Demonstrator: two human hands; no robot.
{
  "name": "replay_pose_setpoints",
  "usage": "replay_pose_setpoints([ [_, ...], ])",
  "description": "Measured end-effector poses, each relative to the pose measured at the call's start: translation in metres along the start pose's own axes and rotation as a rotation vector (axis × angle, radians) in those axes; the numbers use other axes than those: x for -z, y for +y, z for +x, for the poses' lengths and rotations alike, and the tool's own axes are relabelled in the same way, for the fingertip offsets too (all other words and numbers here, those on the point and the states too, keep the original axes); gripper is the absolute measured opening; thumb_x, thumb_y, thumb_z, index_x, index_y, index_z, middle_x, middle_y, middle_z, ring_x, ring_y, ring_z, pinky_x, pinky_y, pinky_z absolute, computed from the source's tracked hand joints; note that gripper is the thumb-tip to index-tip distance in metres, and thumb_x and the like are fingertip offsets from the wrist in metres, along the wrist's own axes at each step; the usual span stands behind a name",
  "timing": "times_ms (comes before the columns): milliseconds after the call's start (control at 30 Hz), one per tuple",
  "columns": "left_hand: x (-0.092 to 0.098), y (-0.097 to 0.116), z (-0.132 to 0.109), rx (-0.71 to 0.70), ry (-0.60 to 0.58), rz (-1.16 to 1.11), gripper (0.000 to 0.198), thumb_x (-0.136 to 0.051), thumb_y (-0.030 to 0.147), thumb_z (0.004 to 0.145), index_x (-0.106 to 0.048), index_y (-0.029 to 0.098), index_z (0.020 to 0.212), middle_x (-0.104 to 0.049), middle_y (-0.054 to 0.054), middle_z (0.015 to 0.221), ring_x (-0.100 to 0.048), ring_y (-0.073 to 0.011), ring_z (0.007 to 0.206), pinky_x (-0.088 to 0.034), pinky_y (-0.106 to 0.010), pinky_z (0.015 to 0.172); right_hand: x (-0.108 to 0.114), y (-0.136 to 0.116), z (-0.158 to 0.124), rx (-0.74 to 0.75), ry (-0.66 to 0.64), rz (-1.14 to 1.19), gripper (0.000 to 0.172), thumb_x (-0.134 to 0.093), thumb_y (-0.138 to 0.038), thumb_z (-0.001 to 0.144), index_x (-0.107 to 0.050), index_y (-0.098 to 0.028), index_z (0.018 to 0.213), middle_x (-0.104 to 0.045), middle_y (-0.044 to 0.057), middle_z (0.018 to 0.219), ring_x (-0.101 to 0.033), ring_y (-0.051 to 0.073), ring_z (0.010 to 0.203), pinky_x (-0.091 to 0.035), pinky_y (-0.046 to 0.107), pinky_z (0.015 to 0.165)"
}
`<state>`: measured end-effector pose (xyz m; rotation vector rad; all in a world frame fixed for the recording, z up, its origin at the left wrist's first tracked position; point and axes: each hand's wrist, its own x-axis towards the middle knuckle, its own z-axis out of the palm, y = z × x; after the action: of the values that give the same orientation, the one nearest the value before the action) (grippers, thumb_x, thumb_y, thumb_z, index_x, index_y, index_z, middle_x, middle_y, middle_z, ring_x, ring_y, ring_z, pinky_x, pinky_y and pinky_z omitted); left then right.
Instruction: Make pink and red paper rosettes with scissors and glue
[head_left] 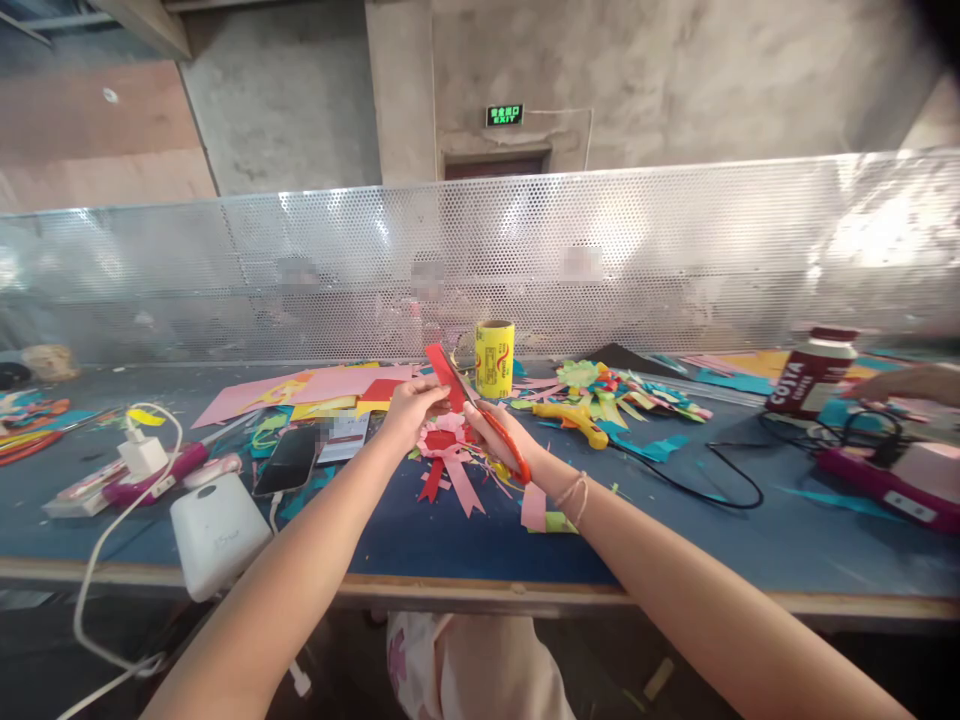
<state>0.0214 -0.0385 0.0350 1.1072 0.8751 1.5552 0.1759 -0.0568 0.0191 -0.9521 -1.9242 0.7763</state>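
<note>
My left hand [409,410] pinches a strip of red paper [444,372] and holds it up over the blue table [465,540]. My right hand [499,432] is closed around orange-handled scissors [504,436], whose blades meet the red strip. Just below both hands lies a pink and red paper rosette with ribbon tails [448,452].
A yellow tape roll [494,358] stands behind the hands. A phone [286,460], a white box [216,532], a charger with cable [142,455], coloured paper sheets [300,390], a yellow glue gun [574,418], a black cable [712,475] and a brown bottle [814,370] surround them. Another person's hand [911,385] rests far right. A perforated metal screen [675,250] backs the table.
</note>
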Motion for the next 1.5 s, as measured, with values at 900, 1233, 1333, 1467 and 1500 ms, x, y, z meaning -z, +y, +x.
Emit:
replay_pose_setpoints([
  [900,0.0,-0.001,-0.006,0.119,-0.194,0.056,0.015,-0.073,0.019,0.058,-0.06,0.012,0.06,-0.063,-0.003,0.052,-0.061,-0.0121,0.049,-0.049,-0.025,0.056,0.003,-0.009,-0.004,-0.167,-0.053,0.101,0.05,-0.036,-0.067,0.08,-0.036,-0.02,0.062,-0.039,-0.006,0.041,-0.036,0.006,0.033,-0.03,0.019,0.033],
  [1233,-0.002,-0.001,-0.008,0.218,-0.246,0.087,0.015,-0.074,0.015,0.057,-0.06,0.012,0.06,-0.061,-0.002,0.051,-0.059,-0.011,0.047,-0.048,-0.023,0.051,0.003,0.001,-0.005,-0.149,-0.11,0.289,0.046,-0.039,-0.064,0.081,-0.042,-0.02,0.068,-0.04,-0.006,0.044,-0.035,0.006,0.032,-0.029,0.018,0.032],
  [1333,-0.002,-0.001,-0.009,0.212,-0.253,0.091,0.015,-0.075,0.016,0.057,-0.061,0.011,0.061,-0.062,-0.002,0.052,-0.058,-0.0104,0.047,-0.049,-0.023,0.052,0.003,0.001,-0.004,-0.165,-0.091,0.262,0.046,-0.038,-0.064,0.081,-0.043,-0.02,0.071,-0.038,-0.007,0.042,-0.034,0.007,0.031,-0.029,0.018,0.031],
  [1467,0.0,-0.003,-0.008,0.204,-0.273,0.077,0.015,-0.075,0.017,0.056,-0.062,0.011,0.06,-0.062,-0.002,0.052,-0.059,-0.0109,0.048,-0.049,-0.022,0.052,0.003,-0.005,-0.005,-0.179,-0.077,0.212,0.046,-0.037,-0.064,0.082,-0.042,-0.02,0.069,-0.038,-0.007,0.041,-0.035,0.006,0.031,-0.029,0.018,0.032],
  [1500,0.0,-0.003,-0.007,0.204,-0.274,0.077,0.015,-0.076,0.017,0.056,-0.062,0.011,0.061,-0.062,-0.002,0.053,-0.06,-0.0111,0.049,-0.05,-0.022,0.052,0.003,-0.006,-0.005,-0.18,-0.079,0.215,0.046,-0.037,-0.064,0.082,-0.041,-0.02,0.068,-0.038,-0.007,0.041,-0.035,0.006,0.031,-0.03,0.018,0.032],
])
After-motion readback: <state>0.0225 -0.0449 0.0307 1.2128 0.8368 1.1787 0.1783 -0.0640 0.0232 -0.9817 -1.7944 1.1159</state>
